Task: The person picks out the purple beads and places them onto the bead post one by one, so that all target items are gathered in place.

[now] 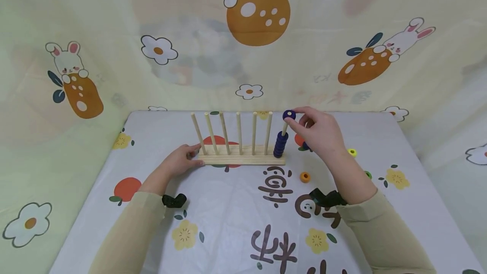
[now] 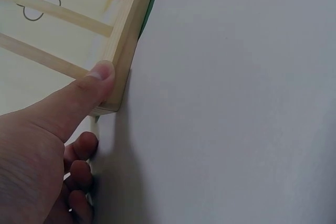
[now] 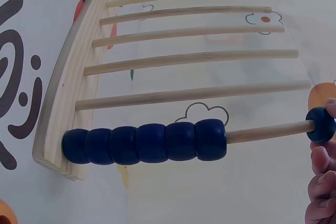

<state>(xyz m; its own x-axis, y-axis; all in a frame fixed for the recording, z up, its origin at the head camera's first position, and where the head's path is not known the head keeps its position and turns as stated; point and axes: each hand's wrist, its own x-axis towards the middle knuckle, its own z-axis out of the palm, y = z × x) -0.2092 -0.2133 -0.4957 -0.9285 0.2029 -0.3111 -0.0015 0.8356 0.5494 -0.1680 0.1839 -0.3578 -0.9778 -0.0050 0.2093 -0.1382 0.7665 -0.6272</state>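
A wooden peg rack [image 1: 243, 160] stands on the table with a row of upright pegs along its base. My left hand [image 1: 180, 160] grips the base's left end, its thumb [image 2: 89, 90] lying over the edge. On the rightmost peg, several dark blue beads [image 3: 151, 143] are stacked from the base upward. My right hand [image 1: 321, 132] pinches another dark blue bead [image 3: 318, 121] between thumb and finger at that peg's tip, with a bare stretch of peg below it. The other pegs [image 3: 194, 95] carry no beads.
On the right of the patterned tablecloth lie an orange bead [image 1: 305, 177], a yellow bead [image 1: 352, 152] and a green bead [image 1: 368, 175], the last partly behind the right forearm. A dark blue bead [image 1: 305, 146] is partly hidden by the right hand. A printed curtain [image 1: 198, 83] hangs behind.
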